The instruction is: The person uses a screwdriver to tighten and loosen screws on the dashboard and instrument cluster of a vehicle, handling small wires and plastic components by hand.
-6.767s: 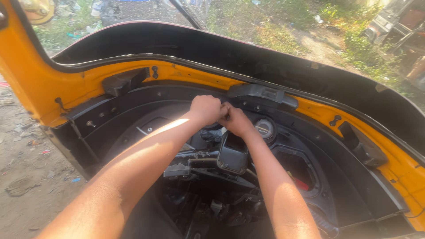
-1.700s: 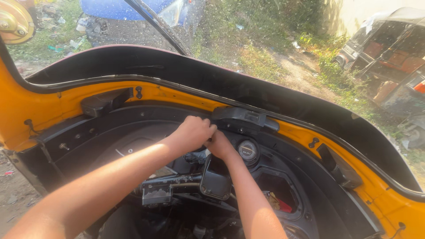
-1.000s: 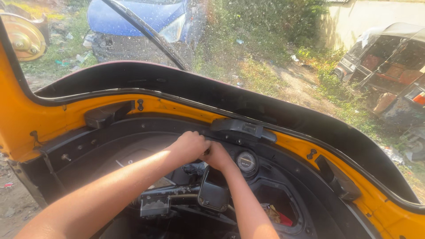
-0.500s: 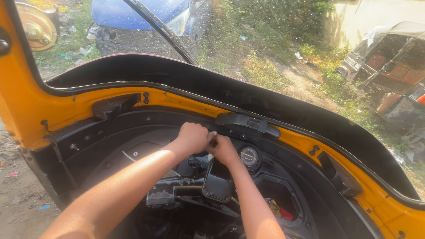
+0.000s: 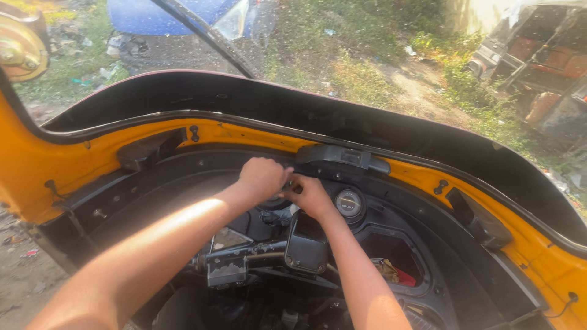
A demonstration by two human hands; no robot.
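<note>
Left hand (image 5: 263, 178) clenched over small part at dashboard centre, just left of round gauge (image 5: 350, 203). Right hand (image 5: 310, 194) pinches same spot; part itself hidden by fingers. Black bracket (image 5: 340, 157) just above. Work appears mid-way: part not freed, both hands engaged. Versus half second earlier: hands at same spot, view shifted slightly right.
</note>
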